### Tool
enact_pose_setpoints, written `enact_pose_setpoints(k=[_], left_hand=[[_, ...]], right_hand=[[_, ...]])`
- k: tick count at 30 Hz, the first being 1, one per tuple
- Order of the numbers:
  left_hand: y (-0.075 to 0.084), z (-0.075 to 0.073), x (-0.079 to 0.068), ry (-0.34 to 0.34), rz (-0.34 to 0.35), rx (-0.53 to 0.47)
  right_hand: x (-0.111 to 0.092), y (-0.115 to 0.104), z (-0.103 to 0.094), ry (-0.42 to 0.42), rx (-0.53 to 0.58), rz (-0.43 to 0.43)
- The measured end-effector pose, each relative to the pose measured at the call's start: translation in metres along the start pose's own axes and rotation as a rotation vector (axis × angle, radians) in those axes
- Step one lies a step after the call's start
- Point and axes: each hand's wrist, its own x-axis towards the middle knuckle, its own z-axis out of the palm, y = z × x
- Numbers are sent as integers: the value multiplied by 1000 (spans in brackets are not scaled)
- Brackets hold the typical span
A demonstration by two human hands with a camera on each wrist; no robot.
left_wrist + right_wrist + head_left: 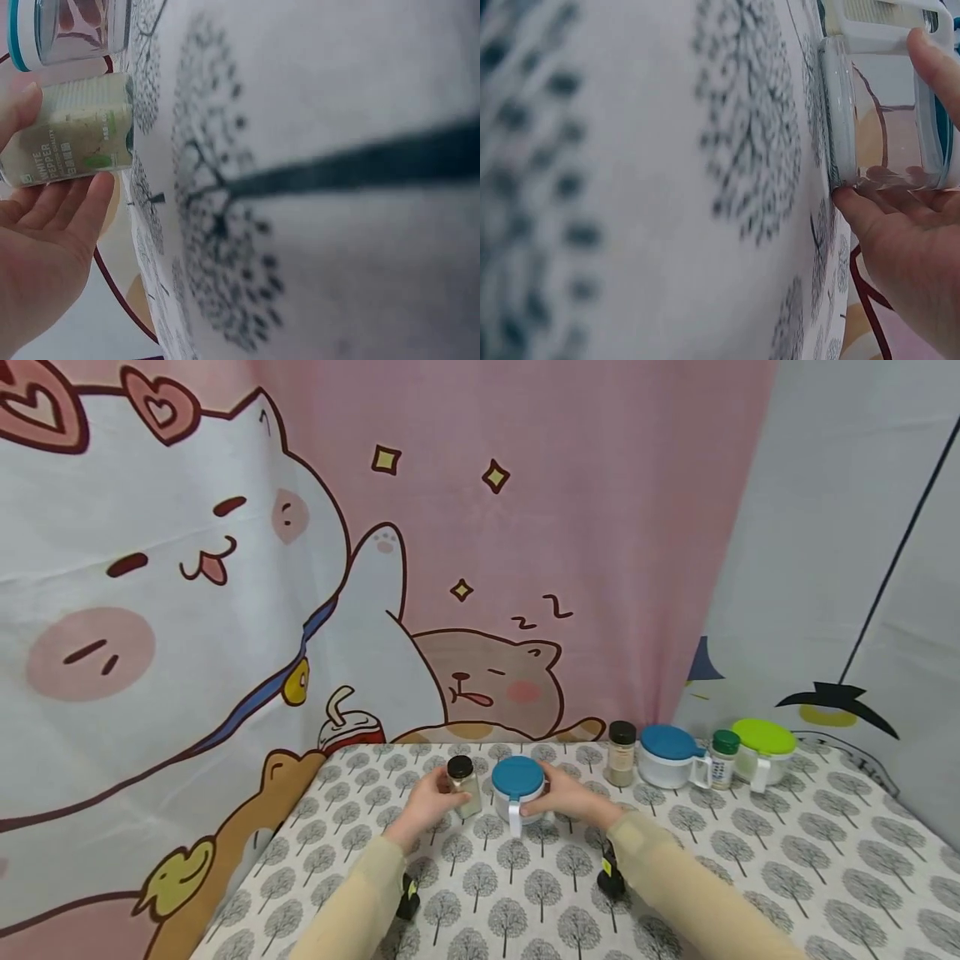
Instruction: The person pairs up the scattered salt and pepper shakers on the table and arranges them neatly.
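My left hand (430, 802) grips a white pepper jar (468, 795) with a black lid; its label reads "WHITE PEPPER" in the left wrist view, where the jar (82, 131) is slightly tilted. Just to the right, my right hand (566, 795) holds a clear seasoning box (504, 806) with a blue lid (517, 775) and a white handle (515, 820). In the right wrist view the thumb lies near the lid and handle while the fingers (870, 214) curve behind the clear wall (885, 120). Both containers are at or just above the cloth, side by side.
At the back right stand a black-lidded spice jar (621, 756), a blue-lidded box (667, 758), a green-capped jar (723, 760) and a lime-lidded box (763, 747). A tree-print cloth (480, 910) covers the table. A cartoon curtain (600, 527) hangs behind it.
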Motion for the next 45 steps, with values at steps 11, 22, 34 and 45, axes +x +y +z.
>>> enact_pose_setpoints(k=[11,22,34,45], left_hand=[[-11,-15,-3,76,-41,13],[-14,-23,-5,138,-103,1],[-15,-34,-10,229,-176,50],[-22,-42,-10,278,-163,88]], right_hand=[[14,-5,20,45,75,10],[27,-8,34,23,93,-3],[40,-14,52,40,67,11],[49,-17,61,47,34,-1]])
